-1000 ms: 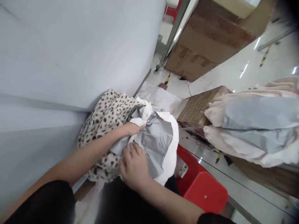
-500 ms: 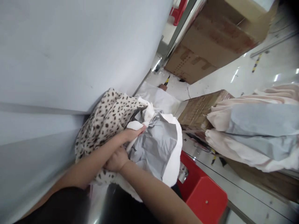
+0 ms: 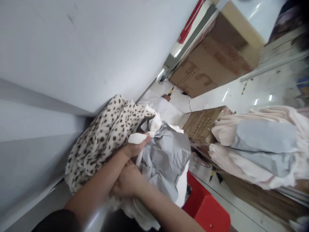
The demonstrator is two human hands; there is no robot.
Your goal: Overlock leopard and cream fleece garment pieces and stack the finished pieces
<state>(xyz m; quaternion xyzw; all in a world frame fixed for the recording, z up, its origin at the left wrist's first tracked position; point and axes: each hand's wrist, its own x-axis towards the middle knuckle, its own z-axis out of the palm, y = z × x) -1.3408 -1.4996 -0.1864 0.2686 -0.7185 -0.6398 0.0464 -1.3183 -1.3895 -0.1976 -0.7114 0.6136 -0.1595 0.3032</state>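
A white fluffy cloth with dark spots [image 3: 103, 138] bunches up against the pale panel. Beside it lies its grey, crinkled lining [image 3: 166, 154] with a white fleecy edge. My left hand [image 3: 137, 146] grips a gathered white part of the cloth where the spotted and grey sides meet. Just below, my right hand [image 3: 127, 180] is closed on the bunched cloth, its wrist close to my left forearm. Motion blurs the right hand a little, and its fingertips are hidden in the folds.
A large pale panel [image 3: 72, 48] fills the upper left. Cardboard boxes [image 3: 210, 64] stand at the upper right. Pale pink and grey cloths [image 3: 265, 135] are piled at the right. A red stool [image 3: 210, 209] is at the lower right.
The view has shifted slightly. The spotted cloth spreads further to the lower left, and the grey lining covers more of the white edge. Both hands keep their hold; my right hand sits slightly lower.
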